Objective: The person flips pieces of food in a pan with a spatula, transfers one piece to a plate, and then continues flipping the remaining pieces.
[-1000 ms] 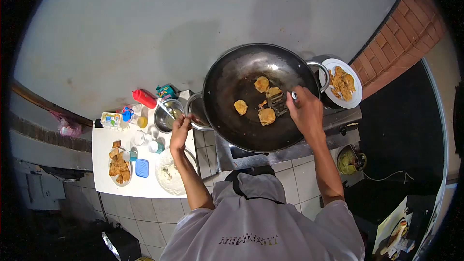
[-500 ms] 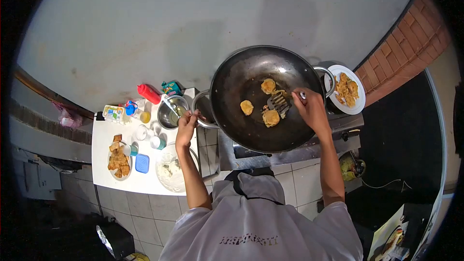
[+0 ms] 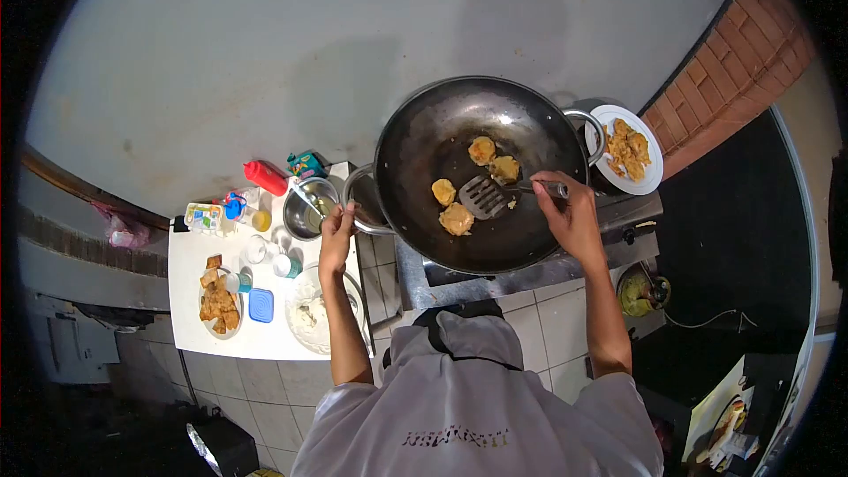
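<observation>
A large dark wok (image 3: 521,243) fills the middle of the head view. Several browned fritters (image 3: 457,219) lie in it, clustered left of its centre and towards the near side. My right hand (image 3: 570,219) is closed around the handle of a slotted spatula (image 3: 482,198). The spatula's blade rests on the wok's bottom, between the fritters and close to the lowest one. At the wok's left side, my left hand (image 3: 336,237) has its fingers closed on the looped metal handle (image 3: 360,223).
Right of the wok stands a white plate (image 3: 652,175) of fried pieces. On the left, a white table (image 3: 265,340) holds a metal bowl (image 3: 299,219), a red bottle (image 3: 265,178), a plate of flour (image 3: 309,336) and fried food (image 3: 219,302). A wall (image 3: 265,62) rises behind.
My right hand has moved the spatula left across the wok. The lowest fritter has shifted left, and another beside the top one shows more plainly. My left hand stays at the handle.
</observation>
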Tool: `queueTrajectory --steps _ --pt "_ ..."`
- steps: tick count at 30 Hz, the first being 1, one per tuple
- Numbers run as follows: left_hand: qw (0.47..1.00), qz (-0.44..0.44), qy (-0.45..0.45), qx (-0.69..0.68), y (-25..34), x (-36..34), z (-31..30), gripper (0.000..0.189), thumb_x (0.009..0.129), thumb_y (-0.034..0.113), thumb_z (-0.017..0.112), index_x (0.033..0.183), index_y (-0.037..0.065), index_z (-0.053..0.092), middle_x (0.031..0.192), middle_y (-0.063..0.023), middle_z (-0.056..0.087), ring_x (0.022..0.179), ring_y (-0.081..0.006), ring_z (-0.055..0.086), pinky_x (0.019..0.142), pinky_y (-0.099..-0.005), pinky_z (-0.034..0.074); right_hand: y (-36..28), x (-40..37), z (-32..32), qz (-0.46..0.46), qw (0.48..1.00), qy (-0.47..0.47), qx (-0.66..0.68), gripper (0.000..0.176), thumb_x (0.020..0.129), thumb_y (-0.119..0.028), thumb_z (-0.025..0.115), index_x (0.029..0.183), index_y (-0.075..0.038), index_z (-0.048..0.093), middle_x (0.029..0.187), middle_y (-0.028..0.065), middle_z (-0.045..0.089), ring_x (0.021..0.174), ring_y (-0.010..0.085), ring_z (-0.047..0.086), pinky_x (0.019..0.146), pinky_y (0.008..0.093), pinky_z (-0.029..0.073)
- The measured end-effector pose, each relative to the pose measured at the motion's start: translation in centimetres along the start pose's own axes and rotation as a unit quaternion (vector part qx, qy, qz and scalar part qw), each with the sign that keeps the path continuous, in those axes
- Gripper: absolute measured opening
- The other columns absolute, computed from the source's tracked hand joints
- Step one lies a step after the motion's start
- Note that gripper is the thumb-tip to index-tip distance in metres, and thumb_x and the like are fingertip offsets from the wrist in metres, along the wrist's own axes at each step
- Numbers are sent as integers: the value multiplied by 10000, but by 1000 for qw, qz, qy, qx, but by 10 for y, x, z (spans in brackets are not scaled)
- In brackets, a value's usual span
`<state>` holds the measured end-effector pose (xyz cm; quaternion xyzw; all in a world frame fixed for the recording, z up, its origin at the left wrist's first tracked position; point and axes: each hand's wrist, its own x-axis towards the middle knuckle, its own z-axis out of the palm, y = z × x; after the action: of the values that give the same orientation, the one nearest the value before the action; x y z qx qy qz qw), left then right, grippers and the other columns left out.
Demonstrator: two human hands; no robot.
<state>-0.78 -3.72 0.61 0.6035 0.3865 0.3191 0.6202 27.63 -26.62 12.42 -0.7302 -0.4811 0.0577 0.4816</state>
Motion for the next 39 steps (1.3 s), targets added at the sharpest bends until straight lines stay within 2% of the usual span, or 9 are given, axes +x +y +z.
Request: queueTrajectory --steps 1,3,5,12,17,22,28,34,39 --pt "1000 -1 6 -4 1 -1 1 309 929 339 496 964 46 585 761 31 563 701 -55 495 655 -216 387 -4 0 2 -23 1000 2 -1 177 840 -108 598 921 48 613 822 169 638 592 194 601 527 279 442" --pt "1000 -4 9 -3 0 -2 1 303 930 336 494 972 50 583 763 31 566 705 -55 500 655 -214 387 -11 -1 3 19 1000 -14 16 176 837 -100 600 920 55 607 832 178 634 608 195 601 526 287 446" --pt "1000 -5 14 -2 -1 -2 1 297 932 333 492 980 54 581 765 32 569 709 -55 505 656 -212 388 -10 0 7 -42 999 4 9 177 833 -91 605 929 58 602 831 177 630 628 196 605 517 295 448" --pt "1000 -3 19 -8 -1 -4 4 294 936 334 484 1001 63 578 740 54 512 696 -44 471 650 -213 383 -33 -9 9 -35 998 -31 51 177 821 -84 622 942 41 590 792 152 609 631 220 600 544 293 454" --pt "1000 -9 18 12 -3 -2 2 310 935 344 482 1011 60 580 724 60 479 698 -41 457 651 -216 383 -39 -24 19 -118 990 -83 7 198 813 -92 632 966 16 570 780 131 577 623 221 587 550 319 459" --pt "1000 -10 24 13 -2 -3 3 324 934 355 481 1014 58 581 718 61 469 694 -41 452 656 -222 386 -36 -19 8 -93 991 -85 41 204 820 -97 627 976 23 573 783 142 571 632 232 591 551 322 462" --pt "999 -6 27 23 1 -4 4 335 931 365 484 1013 56 584 711 60 458 697 -43 444 664 -226 389 -21 2 -4 -46 997 58 22 151 841 -76 595 942 37 592 775 162 590 641 248 596 550 291 456" --pt "999 -24 46 5 0 -6 6 350 930 372 481 1023 49 577 716 57 463 701 -45 447 665 -229 391 -2 -1 22 -50 998 29 -20 158 837 -87 607 950 23 592 823 164 606 679 259 618 561 295 466" --pt "999 -19 45 6 3 -9 8 351 932 366 477 1033 45 576 763 56 524 716 -45 474 659 -227 393 -2 -7 33 -18 1000 6 22 175 821 -76 617 958 26 579 869 165 605 721 292 624 625 334 482"
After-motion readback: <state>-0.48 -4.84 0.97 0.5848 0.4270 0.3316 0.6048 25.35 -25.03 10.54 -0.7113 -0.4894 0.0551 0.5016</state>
